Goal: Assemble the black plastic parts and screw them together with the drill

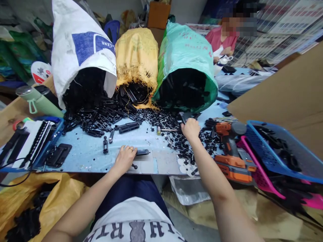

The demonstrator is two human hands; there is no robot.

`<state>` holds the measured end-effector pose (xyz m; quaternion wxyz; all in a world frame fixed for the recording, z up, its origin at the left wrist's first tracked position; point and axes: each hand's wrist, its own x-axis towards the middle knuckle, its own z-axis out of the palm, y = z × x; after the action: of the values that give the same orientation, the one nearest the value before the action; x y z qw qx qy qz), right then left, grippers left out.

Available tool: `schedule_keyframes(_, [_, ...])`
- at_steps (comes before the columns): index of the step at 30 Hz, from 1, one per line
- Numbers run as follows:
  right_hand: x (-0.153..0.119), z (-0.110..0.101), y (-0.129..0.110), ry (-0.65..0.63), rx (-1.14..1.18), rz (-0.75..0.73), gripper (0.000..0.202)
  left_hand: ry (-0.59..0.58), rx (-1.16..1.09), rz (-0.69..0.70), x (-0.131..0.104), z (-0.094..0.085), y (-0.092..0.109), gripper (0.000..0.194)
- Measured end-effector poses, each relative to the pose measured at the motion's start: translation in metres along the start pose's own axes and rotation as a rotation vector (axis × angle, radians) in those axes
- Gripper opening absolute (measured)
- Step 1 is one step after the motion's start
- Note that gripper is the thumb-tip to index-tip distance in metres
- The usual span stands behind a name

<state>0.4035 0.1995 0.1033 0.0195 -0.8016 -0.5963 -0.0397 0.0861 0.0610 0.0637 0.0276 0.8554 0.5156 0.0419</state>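
Note:
Near the table's front edge, my left hand (pixel 125 158) is closed on a dark elongated part (pixel 142 152) that sticks out to its right. A smaller black piece (pixel 134 166) lies just below those fingers. My right hand (pixel 191 129) reaches to the back of the small-parts pile, below the green sack (pixel 189 50), with its fingers curled round a dark piece (pixel 183 117) that is mostly hidden. Black knobs and screws (pixel 179 144) lie beside and below it. Long black parts (pixel 128 127) rest on the blue table (pixel 85 151) further left.
White (pixel 83 37) and yellow (pixel 136 53) sacks spill black parts at the back. An orange power drill (pixel 230 151) and a blue basket (pixel 285 148) stand right. At left are a bottle (pixel 37 101) and a filled tray (pixel 57 132). A person (pixel 224 40) is behind.

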Motion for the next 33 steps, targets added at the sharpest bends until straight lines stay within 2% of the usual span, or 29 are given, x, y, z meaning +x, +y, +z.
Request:
schedule_keyframes(2, [-0.034,-0.003,-0.004,-0.061,0.043,-0.232,0.035,-0.05,-0.009,-0.02,-0.007,0.001,0.0,0.029])
schedule_keyframes(6, [-0.11,-0.005,-0.015,-0.326,0.13,-0.814,0.035,-0.092,-0.144,0.021,-0.004,0.007,0.007,0.034])
schedule_keyframes(8, [-0.138,0.002,-0.02,-0.341,0.127,-1.031,0.037,-0.103,-0.212,0.044,0.003,0.009,0.013,0.033])
schedule_keyframes(9, [-0.148,0.006,-0.022,-0.329,0.105,-1.093,0.038,-0.107,-0.232,0.047,0.006,0.009,0.016,0.032])
schedule_keyframes(11, [-0.16,0.016,-0.024,-0.298,0.031,-1.114,0.04,-0.11,-0.252,0.049,0.01,0.009,0.02,0.032])
schedule_keyframes(14, [-0.165,0.024,-0.026,-0.269,-0.044,-1.056,0.042,-0.104,-0.261,0.061,0.011,0.009,0.023,0.035])
schedule_keyframes(19, [-0.169,0.015,-0.029,-0.2,-0.05,-0.991,0.043,-0.079,-0.28,0.079,0.007,0.013,0.022,0.06])
schedule_keyframes(22, [-0.172,0.012,-0.029,-0.227,-0.036,-1.027,0.04,-0.068,-0.289,0.077,0.007,0.015,0.022,0.066])
schedule_keyframes(26, [-0.176,0.017,-0.028,-0.271,-0.024,-1.03,0.039,-0.09,-0.298,0.114,0.009,0.016,0.022,0.065])
schedule_keyframes(30, [-0.18,0.016,-0.03,-0.171,-0.011,-0.989,0.04,-0.039,-0.325,0.094,0.007,0.019,0.021,0.064])
schedule_keyframes(33, [-0.18,0.007,-0.035,-0.119,0.002,-0.996,0.04,0.029,-0.363,0.082,0.003,0.022,0.019,0.051])
